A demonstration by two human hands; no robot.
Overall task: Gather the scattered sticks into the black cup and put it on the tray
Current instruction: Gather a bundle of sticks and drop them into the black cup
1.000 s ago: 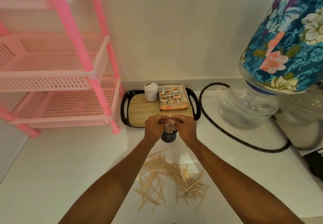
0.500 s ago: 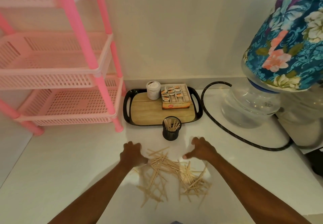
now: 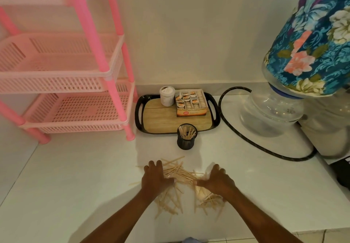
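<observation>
A heap of thin wooden sticks [image 3: 180,172] lies scattered on the white counter. My left hand [image 3: 154,178] rests on the heap's left side, fingers spread over the sticks. My right hand [image 3: 216,179] presses the heap's right side, thumb pointing inward. Both hands flank the pile. The black mesh cup [image 3: 186,140] stands upright on the counter beyond the heap, holding several sticks, just in front of the tray. The tray [image 3: 161,121] has a wooden base and black rim with handles.
On the tray stand a white jar [image 3: 167,95] and a box of small packets [image 3: 190,102]. A pink plastic rack [image 3: 75,83] stands left. A black hose [image 3: 246,138] curves right of the tray toward a water bottle [image 3: 270,113] under a floral cover.
Both hands left the cup, came down toward me onto the heap, then drew closer together, pushing the sticks inward. The cup stays in place.
</observation>
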